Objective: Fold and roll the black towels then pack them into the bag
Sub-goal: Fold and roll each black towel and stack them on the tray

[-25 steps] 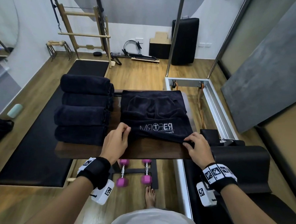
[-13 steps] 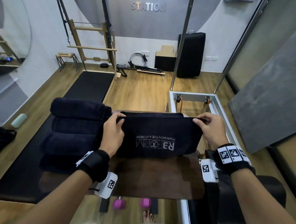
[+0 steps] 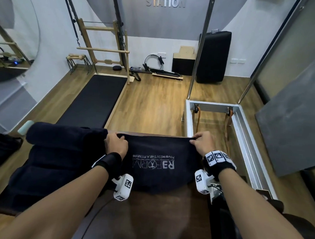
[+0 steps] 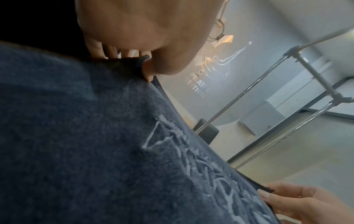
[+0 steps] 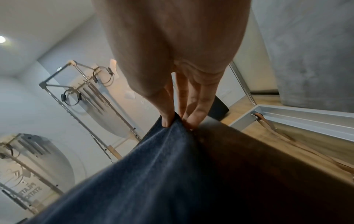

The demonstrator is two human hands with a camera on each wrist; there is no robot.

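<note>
Clearly, the fingers [image 5: 193, 112] of the right hand [image 3: 203, 142] were pinched narrow on one far corner of the black towel [image 3: 156, 163], thumb on one side of the cloth and fingertips on the other, as the right wrist view showed. The left hand [image 3: 116, 143] pinched the opposite far corner the same way, its thumb tip pressed on the hem in the left wrist view. Two hands, then, each holding one corner of one towel, with the far edge drawn taut between them at about 12 o'clock of the dark wooden tabletop [image 3: 166, 220].

That one towel lay spread on the tabletop with its white "REFORM" lettering facing up and reading upside down from the head camera. Its near edge sagged in a curve toward 6 o'clock.

Both forearms reached straight forward, roughly parallel, wrists level, each wearing a black band and a white marked camera block.

At 9 o'clock of the held towel sat rolled black towels [image 3: 60, 150], lying side by side and touching; about four could be counted, though the nearer ones blurred together. Just beside them at 10 o'clock lay a pale green roll [image 3: 24, 128]. One dark bag [image 3: 0, 147] sat at the far left edge, on the floor, well apart.
</note>
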